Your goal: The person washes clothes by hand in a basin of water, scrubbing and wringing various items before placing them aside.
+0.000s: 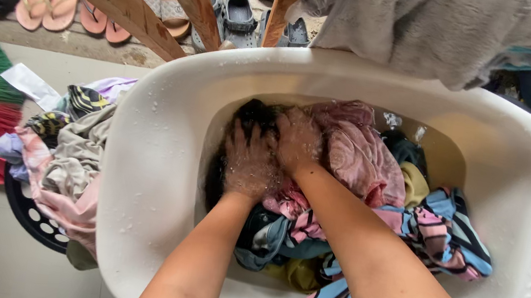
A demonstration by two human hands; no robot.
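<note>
Both forearms reach forward, left hand (pixel 249 161) and right hand (pixel 297 140) pressed side by side, fingers curled (wet, soapy).

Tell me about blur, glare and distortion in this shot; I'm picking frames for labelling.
Head view: even daylight, no harsh glare; the white basin bulges from wide-angle distortion; left hand and right hand, soapy on the dark garment, look slightly soft; the sandals stay sharp.

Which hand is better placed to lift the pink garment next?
Probably the right hand: it already presses against the pink garment, while the left hand lies on the dark cloth.
</note>
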